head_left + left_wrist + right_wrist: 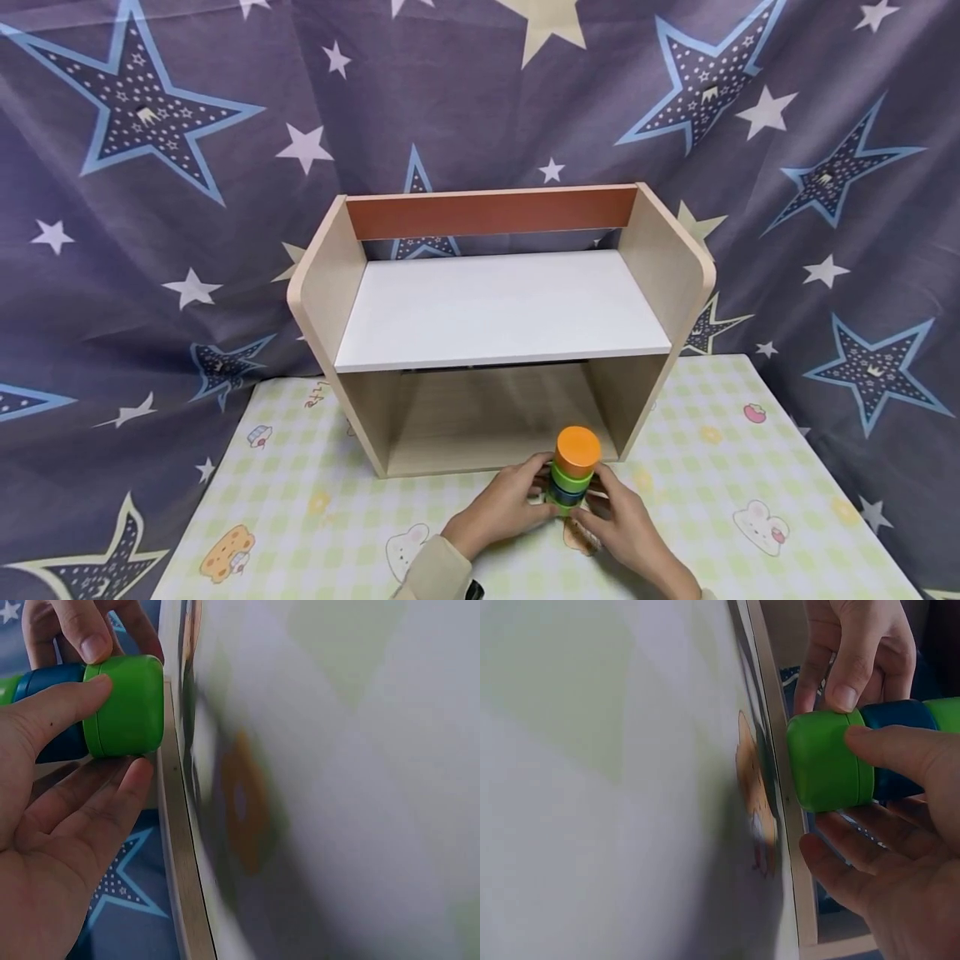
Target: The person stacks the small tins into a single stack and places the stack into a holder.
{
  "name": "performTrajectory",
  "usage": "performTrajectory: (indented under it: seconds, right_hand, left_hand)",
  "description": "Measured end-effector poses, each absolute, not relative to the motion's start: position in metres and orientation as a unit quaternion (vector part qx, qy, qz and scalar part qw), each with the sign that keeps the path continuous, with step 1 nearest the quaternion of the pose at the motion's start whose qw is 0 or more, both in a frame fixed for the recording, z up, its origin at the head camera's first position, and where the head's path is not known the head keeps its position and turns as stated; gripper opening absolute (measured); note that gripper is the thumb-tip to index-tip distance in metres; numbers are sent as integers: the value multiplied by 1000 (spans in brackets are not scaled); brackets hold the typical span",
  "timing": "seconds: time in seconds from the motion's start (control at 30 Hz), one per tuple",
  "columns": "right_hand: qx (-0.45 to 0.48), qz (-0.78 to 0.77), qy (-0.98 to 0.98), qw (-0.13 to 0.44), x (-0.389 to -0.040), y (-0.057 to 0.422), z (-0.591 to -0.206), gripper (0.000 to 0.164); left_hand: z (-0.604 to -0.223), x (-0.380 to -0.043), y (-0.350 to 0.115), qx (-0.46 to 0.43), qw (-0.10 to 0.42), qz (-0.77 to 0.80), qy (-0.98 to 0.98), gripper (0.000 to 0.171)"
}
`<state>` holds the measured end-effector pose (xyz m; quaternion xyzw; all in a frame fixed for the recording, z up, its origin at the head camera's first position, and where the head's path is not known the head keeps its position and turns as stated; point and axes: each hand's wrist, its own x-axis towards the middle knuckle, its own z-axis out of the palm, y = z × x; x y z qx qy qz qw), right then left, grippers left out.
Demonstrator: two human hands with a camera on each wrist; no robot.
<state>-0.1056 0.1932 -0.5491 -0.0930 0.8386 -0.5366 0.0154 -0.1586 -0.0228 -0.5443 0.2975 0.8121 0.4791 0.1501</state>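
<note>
In the head view, a colourful cylinder (576,458) with an orange top, green bands and a dark blue band stands upright between both hands, before the shelf. My left hand (506,507) grips it from the left and my right hand (628,523) from the right. In the left wrist view, the left thumb lies on its rounded green base (127,709), with fingers below. The right wrist view has the right thumb at the seam of that green base (825,761). Whether the base touches the table I cannot tell. The orange top is outside both wrist views.
Just behind the hands is a wooden shelf unit (307,292) with a white upper board (502,308) and a lower compartment (487,417). A checked cloth (750,467) with cartoon prints covers the table. A dark star-patterned curtain (465,92) hangs behind.
</note>
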Motion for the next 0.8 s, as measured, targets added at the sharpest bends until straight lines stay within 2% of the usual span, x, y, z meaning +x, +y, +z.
performTrajectory:
  seconds: [0.2,0.8]
  right_hand:
    - [-123,-546,828,20,-108,186,-551,68]
    - [-195,-524,829,15,-115,161,-551,66]
  left_hand:
    - [-542,-154,-34,276,156,487,814,69]
    - [-543,-143,-65,253,123,496,822,69]
